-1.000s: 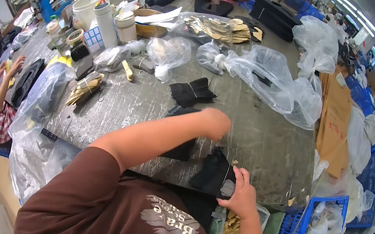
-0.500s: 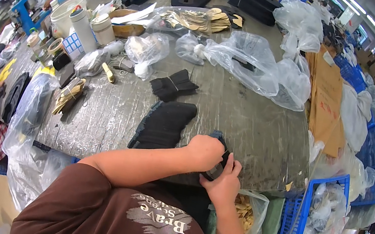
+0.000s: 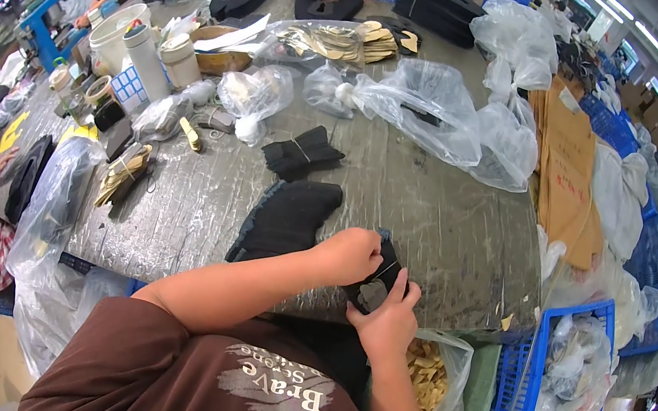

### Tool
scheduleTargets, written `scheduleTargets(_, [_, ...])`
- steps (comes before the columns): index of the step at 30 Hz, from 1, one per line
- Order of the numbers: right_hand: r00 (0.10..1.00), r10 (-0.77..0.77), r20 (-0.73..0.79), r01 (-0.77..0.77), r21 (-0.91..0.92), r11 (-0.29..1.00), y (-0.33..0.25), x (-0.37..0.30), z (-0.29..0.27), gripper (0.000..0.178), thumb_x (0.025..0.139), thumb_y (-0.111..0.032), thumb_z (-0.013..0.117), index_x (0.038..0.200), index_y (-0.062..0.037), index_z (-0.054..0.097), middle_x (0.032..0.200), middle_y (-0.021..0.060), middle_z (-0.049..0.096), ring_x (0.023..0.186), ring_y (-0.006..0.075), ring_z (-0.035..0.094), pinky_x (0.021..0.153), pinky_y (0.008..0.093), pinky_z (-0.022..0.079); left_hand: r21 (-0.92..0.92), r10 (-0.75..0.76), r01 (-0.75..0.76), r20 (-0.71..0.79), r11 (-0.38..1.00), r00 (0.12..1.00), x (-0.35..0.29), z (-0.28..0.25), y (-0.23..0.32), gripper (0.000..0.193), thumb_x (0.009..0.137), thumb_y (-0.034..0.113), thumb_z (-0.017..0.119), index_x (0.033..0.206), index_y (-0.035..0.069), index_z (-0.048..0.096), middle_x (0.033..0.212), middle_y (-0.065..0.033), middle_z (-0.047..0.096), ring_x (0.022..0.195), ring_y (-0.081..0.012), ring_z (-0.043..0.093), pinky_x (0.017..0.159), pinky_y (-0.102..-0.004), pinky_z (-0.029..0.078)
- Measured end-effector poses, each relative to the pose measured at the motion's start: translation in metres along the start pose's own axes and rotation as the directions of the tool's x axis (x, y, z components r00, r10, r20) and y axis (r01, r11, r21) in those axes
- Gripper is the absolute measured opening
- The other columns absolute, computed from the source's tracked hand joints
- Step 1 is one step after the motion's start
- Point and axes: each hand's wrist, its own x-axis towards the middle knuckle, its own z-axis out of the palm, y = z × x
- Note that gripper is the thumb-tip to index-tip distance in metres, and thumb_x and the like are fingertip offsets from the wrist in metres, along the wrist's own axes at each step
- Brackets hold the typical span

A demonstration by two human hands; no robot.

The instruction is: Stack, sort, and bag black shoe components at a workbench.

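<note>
A bundle of black fabric-like pieces (image 3: 375, 291) with a bluish edge stands tilted at the near edge of the table. My right hand (image 3: 386, 320) grips it from the right, thumb on the near side and fingers along the far side. Against its left side is my left hand (image 3: 348, 256), closed in a fist; what the fingers hold is hidden. A thin pale band crosses the bundle between both hands. Left of them lies a larger stack of black pieces (image 3: 289, 216), partly behind my left forearm. Beyond it sits a small banded black bundle (image 3: 303, 152).
Knotted clear plastic bags (image 3: 434, 110) lie across the far table. A banded tan bundle (image 3: 123, 174) and white containers (image 3: 144, 54) are at left. Right of me stands a blue crate (image 3: 515, 397) beside a bag of tan pieces (image 3: 424, 376). Other people work around the table.
My left fist has shifted slightly left and away from my right fingers, and more of the bundle's face and its band now show. The right hand keeps its grip.
</note>
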Motion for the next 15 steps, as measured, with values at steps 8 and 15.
scheduleTargets(8, [0.997, 0.071, 0.035, -0.068, -0.090, 0.994, -0.016, -0.005, -0.004, 0.107, 0.060, -0.040, 0.082, 0.142, -0.0033, 0.025, 0.134, 0.0228, 0.033, 0.085, 0.0385, 0.063, 0.072, 0.0447, 0.052, 0.591, -0.044, -0.034, 0.117, 0.806, 0.992, -0.002, 0.018, 0.019, 0.023, 0.083, 0.023, 0.059, 0.084, 0.001, 0.066, 0.080, -0.0180, 0.065, 0.083, -0.0366, 0.065, 0.070, -0.0441, 0.052])
scheduleTargets(15, [0.999, -0.039, 0.017, 0.040, -0.014, 0.999, 0.006, 0.001, 0.000, 0.107, 0.055, -0.037, 0.084, 0.141, -0.0055, 0.028, 0.130, 0.0216, 0.037, 0.087, 0.0395, 0.062, 0.073, 0.0453, 0.051, -0.299, -0.203, 0.264, 0.221, 0.917, 0.954, -0.004, -0.012, 0.011, 0.020, 0.088, 0.016, 0.052, 0.087, -0.002, 0.059, 0.072, -0.0107, 0.063, 0.070, -0.0240, 0.067, 0.060, -0.0352, 0.051])
